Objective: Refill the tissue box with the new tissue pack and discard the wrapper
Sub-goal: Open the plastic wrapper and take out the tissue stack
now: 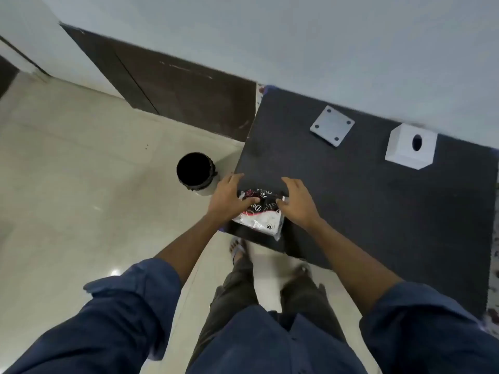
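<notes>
The tissue pack (260, 214), in a black, pink and white plastic wrapper, lies at the near left corner of the dark table (364, 206). My left hand (228, 199) grips the pack's left side with the thumb across its top. My right hand (298, 203) presses on its right side, fingers spread. The white cube tissue box (402, 151), with a round hole in one face, sits at the table's far right. Its flat white base plate (332, 126), with a hole at each corner, lies apart from it to the left.
A black-lined waste bin (195, 170) stands on the pale tiled floor (81, 171) just left of the table. A dark wood panel (175, 87) and a pale wall run behind. My legs and feet are below the table's near edge.
</notes>
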